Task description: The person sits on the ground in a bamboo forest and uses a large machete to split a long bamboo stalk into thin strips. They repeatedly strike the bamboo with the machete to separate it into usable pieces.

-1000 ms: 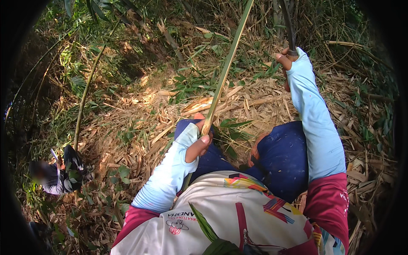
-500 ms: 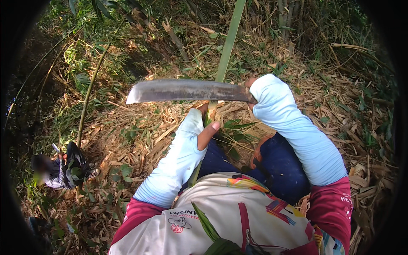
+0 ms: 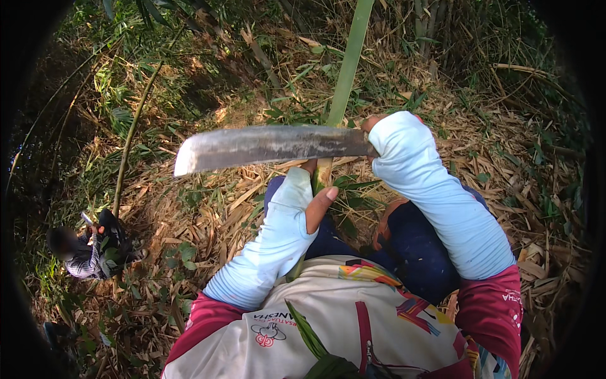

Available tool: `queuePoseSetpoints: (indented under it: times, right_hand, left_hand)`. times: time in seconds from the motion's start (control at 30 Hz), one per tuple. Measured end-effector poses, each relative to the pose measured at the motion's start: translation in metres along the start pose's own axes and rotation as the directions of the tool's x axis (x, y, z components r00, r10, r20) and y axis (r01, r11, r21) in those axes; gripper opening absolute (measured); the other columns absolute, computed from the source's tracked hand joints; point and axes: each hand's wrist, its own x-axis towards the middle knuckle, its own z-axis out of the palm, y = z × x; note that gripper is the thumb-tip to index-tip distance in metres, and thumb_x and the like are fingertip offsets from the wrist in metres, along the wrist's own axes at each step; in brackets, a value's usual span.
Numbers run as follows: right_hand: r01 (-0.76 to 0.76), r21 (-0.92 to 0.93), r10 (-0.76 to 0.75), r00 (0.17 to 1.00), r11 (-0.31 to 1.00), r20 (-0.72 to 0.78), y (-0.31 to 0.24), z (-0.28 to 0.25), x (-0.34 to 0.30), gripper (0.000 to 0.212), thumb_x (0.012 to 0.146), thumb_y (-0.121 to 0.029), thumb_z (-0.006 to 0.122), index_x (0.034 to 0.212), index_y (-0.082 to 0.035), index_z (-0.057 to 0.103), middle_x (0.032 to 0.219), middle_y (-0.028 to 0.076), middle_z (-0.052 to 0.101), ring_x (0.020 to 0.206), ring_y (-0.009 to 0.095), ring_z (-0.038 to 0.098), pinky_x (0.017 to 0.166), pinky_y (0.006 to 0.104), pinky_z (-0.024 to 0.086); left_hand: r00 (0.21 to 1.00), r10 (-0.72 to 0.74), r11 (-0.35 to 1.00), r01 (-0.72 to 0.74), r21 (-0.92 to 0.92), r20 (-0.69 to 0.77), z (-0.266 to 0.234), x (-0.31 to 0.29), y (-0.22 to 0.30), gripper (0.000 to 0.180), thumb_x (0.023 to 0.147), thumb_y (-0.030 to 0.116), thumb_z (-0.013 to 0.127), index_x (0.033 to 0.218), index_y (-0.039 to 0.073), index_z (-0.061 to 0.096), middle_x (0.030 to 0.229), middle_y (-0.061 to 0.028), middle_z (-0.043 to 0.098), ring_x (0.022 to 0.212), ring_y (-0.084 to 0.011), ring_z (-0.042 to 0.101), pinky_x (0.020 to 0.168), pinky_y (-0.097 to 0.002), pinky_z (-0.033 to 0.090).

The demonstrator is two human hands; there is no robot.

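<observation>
My right hand [image 3: 374,134] grips a machete [image 3: 271,148] at the handle end. Its broad blade lies crosswise, tip toward the left, across a long green bamboo strip [image 3: 348,69]. The strip runs from my lap away to the top of the view. My left hand [image 3: 314,199] is closed around the strip just nearer to me than the blade, with the thumb showing on the right side. Both hands wear light blue sleeve covers that hide most of the palms. The machete's handle is mostly hidden in my right hand.
Dry bamboo leaves [image 3: 227,196] cover the ground. At the left a person [image 3: 95,249] sits holding something pale, near a leaning bamboo stem [image 3: 129,145]. Bamboo clumps [image 3: 429,31] stand at the back. My dark blue trouser leg [image 3: 420,252] is close below my right arm.
The machete's blade has come slightly nearer to me and its tip has swung toward me. My left hand has shifted slightly to the right and the strip leans more to the right.
</observation>
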Motion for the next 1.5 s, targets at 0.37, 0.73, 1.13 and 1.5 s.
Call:
queuePoseSetpoints:
  times: [0.37, 0.73, 1.13, 1.5]
  right_hand:
    - [0.075, 0.113, -0.078, 0.997, 0.991, 0.024, -0.009, -0.004, -0.004, 0.022, 0.065, -0.008, 0.07, 0.087, -0.008, 0.064, 0.072, 0.013, 0.063, 0.073, 0.035, 0.065, 0.064, 0.0426, 0.051]
    - [0.108, 0.111, -0.105, 0.994, 0.988, -0.027, -0.005, -0.006, -0.009, 0.025, 0.06, -0.008, 0.073, 0.083, -0.008, 0.062, 0.07, 0.012, 0.06, 0.07, 0.035, 0.063, 0.061, 0.0421, 0.051]
    - [0.185, 0.014, -0.185, 0.982, 0.983, 0.03, -0.014, 0.002, -0.008, 0.024, 0.062, -0.009, 0.072, 0.084, -0.009, 0.064, 0.073, 0.011, 0.062, 0.072, 0.032, 0.065, 0.064, 0.0412, 0.052]
    - [0.183, 0.048, -0.184, 0.983, 0.982, 0.014, -0.015, 0.004, -0.006, 0.024, 0.063, -0.009, 0.071, 0.086, -0.009, 0.063, 0.075, 0.012, 0.062, 0.071, 0.034, 0.064, 0.063, 0.0427, 0.052]
  left_hand:
    - [0.994, 0.093, 0.991, -0.098, -0.087, -0.056, 0.007, -0.001, 0.008, 0.058, 0.089, 0.026, 0.067, 0.134, -0.004, 0.046, 0.131, -0.0186, 0.054, 0.123, -0.0256, 0.049, 0.107, -0.0346, 0.034]
    - [0.998, 0.046, 0.988, -0.051, -0.148, -0.038, 0.005, -0.005, 0.001, 0.055, 0.088, 0.019, 0.069, 0.133, -0.001, 0.048, 0.128, -0.015, 0.055, 0.12, -0.0239, 0.051, 0.106, -0.0359, 0.035]
    - [1.0, 0.003, 0.981, -0.009, -0.195, -0.031, 0.002, -0.006, 0.012, 0.047, 0.088, 0.019, 0.071, 0.127, 0.0, 0.053, 0.121, -0.0129, 0.059, 0.115, -0.0228, 0.054, 0.104, -0.0373, 0.038]
    - [0.999, -0.028, 0.989, 0.021, -0.148, -0.042, 0.001, -0.009, 0.014, 0.052, 0.087, 0.016, 0.068, 0.132, -0.004, 0.049, 0.128, -0.017, 0.058, 0.12, -0.0251, 0.055, 0.107, -0.0374, 0.039]
